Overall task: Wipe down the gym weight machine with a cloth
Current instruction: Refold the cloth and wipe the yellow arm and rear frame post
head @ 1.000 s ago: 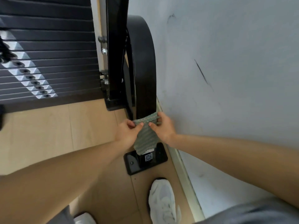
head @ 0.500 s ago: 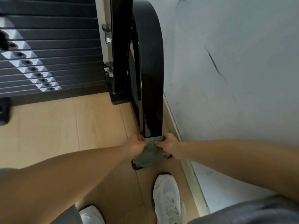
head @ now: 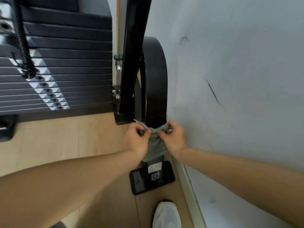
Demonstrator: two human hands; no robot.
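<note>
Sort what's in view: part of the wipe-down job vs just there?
In the job:
- grey-green ribbed cloth, gripped by left hand and right hand
- curved glossy black metal frame leg the cloth is stretched across
- black bolted foot plate

Just there:
- dark stacked weight plates
- coiled black cable
- white sneaker
- scuffed pale wall

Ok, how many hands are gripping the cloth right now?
2. The left hand pinches the cloth at its left edge, and the right hand at its right edge, stretching it across the curved black frame leg. Neither hand is hidden.
</note>
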